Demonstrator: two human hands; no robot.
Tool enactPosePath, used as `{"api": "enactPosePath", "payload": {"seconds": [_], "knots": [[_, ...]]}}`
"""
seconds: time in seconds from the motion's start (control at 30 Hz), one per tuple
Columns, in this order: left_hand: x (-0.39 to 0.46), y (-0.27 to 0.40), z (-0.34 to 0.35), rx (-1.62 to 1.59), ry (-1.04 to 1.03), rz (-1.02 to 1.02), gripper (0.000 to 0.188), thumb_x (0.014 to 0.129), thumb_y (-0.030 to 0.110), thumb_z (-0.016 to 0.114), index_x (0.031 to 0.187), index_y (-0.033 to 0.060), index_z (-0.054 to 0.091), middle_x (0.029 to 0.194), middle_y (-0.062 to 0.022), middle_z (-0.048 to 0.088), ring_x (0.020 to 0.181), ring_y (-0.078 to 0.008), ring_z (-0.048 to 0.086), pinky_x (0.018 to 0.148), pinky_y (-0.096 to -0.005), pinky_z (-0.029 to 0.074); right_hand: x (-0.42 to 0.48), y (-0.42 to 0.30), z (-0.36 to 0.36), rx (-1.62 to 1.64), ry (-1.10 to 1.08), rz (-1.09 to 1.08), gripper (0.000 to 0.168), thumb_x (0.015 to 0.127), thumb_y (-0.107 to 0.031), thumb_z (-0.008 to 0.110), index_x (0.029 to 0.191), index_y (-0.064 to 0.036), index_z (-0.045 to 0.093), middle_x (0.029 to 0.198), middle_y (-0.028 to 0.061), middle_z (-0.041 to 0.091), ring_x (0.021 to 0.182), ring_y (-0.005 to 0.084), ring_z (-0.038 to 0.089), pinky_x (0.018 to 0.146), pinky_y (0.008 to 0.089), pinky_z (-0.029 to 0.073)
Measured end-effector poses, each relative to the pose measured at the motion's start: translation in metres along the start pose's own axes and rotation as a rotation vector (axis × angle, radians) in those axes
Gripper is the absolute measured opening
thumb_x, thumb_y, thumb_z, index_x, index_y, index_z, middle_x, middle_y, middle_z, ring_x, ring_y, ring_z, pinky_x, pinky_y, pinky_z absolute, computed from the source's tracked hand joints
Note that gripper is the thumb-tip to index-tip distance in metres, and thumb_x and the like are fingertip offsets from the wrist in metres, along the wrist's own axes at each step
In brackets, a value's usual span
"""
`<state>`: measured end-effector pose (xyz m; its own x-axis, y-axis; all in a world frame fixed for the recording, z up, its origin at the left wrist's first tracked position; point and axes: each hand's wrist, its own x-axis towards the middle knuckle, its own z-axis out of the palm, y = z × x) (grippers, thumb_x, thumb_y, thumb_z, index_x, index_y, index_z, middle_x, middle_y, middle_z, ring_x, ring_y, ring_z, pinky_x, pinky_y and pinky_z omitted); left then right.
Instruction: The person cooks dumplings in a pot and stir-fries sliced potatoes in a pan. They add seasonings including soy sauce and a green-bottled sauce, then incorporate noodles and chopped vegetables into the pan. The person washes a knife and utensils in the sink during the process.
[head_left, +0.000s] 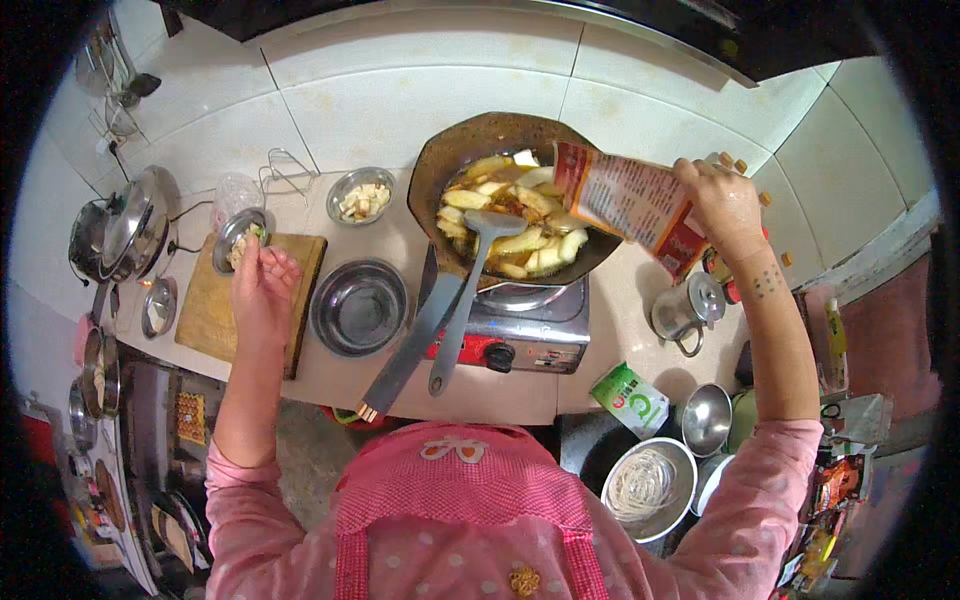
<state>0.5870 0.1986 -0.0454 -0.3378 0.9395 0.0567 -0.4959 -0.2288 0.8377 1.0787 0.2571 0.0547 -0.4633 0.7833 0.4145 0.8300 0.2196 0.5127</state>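
My right hand (716, 199) grips a red and white printed packet (626, 199), which slants down with its far end over the wok (442, 150). Inside the wok, pale cut pieces (525, 244) sit in brownish liquid with a reddish-brown patch. A grey spatula (480, 270) rests in it, its handle alongside the wok's grey handle (420, 330). My left hand (264, 274) is at the rim of a small metal bowl (225, 247) of chopped bits, over a wooden cutting board (206, 315). Whether those fingers hold the bowl or something from it cannot be told.
The wok stands on a portable gas stove (544, 330). A dark metal bowl (360, 307) and a bowl of pale cubes (361, 196) are left of it. At right are a lidded metal pot (686, 304), a green packet (630, 401) and a bowl of noodle-like strands (649, 487).
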Motion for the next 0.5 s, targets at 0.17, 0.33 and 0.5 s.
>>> {"api": "enactPosePath", "payload": {"seconds": [0.17, 0.33, 0.5], "knots": [[0.005, -0.001, 0.003, -0.041, 0.015, -0.014, 0.031, 0.091, 0.029, 0.052, 0.065, 0.0113, 0.046, 0.065, -0.0018, 0.052, 0.066, -0.0139, 0.052, 0.065, -0.0279, 0.044, 0.001, 0.002, -0.005, -0.029, -0.028, -0.001, 0.035, 0.062, -0.008, 0.065, 0.093, -0.011, 0.049, 0.076, 0.0058, 0.059, 0.07, 0.0248, 0.061, 0.064, 0.0374, 0.049], [0.004, -0.001, 0.01, -0.039, -0.034, -0.015, 0.031, 0.09, 0.028, 0.052, 0.066, 0.0106, 0.046, 0.066, -0.0029, 0.052, 0.065, -0.014, 0.051, 0.065, -0.0277, 0.044, 0.002, 0.001, -0.008, -0.031, -0.006, 0.055, 0.034, 0.063, -0.009, 0.065, 0.093, -0.013, 0.049, 0.077, 0.0048, 0.059, 0.073, 0.0238, 0.062, 0.065, 0.0373, 0.049], [0.005, 0.0, 0.017, -0.044, -0.007, -0.001, 0.03, 0.091, 0.027, 0.051, 0.067, 0.0101, 0.047, 0.069, -0.0042, 0.053, 0.065, -0.0143, 0.051, 0.064, -0.0275, 0.044, 0.002, 0.001, -0.007, 0.012, 0.017, 0.005, 0.029, 0.065, -0.009, 0.062, 0.091, -0.012, 0.05, 0.077, 0.0048, 0.06, 0.074, 0.0247, 0.062, 0.065, 0.0366, 0.05]]}}
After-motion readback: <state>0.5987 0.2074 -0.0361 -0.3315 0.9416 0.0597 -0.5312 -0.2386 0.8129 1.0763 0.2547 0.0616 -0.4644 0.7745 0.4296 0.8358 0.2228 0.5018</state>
